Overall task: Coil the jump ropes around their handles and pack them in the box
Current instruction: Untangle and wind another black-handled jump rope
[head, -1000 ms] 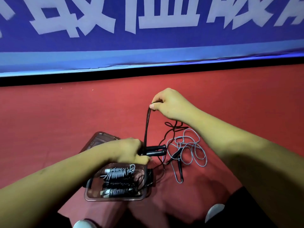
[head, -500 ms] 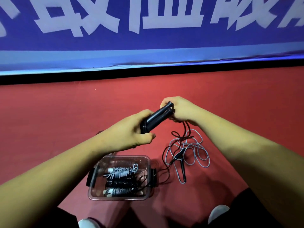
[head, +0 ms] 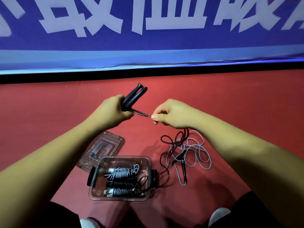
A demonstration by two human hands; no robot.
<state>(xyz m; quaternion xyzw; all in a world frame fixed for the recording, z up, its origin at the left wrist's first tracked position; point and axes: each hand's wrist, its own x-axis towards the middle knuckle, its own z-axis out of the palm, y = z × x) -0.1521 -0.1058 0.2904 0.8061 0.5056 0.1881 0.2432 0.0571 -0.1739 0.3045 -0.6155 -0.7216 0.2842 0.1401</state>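
The pair of black handles [head: 133, 98] is held side by side above and beyond the clear box [head: 148, 163]. They are clamped in the left hand [head: 113, 112], whose fingers curl round their lower ends, and their free ends tilt up and away. Their black rope [head: 142, 114] leaves the bottom of that fist as a doubled strand, drawn taut to the right hand [head: 171, 114], which pinches it between thumb and fingertips. The two hands are apart, joined only by this short stretch of rope. Past the right hand the rope drops to the red floor [head: 246, 102] on the right of the box, curls there in loose loops, and one loop reaches across the box's right end.

Inside the box three coiled ropes [head: 122, 182] lie side by side. The ones at the far and near walls are wound in grey cord and the middle one in black. A black clasp [head: 89, 178] sits on the box's left end.

Just right of the box, tangled with the black loops, a grey rope [head: 199, 155] lies uncoiled on the floor with its dark handles among the strands. The box's lid [head: 102, 148] lies flat on the floor, touching the box's far left corner. Well beyond the box a blue banner [head: 148, 43] with large pale characters runs along the edge of the floor.
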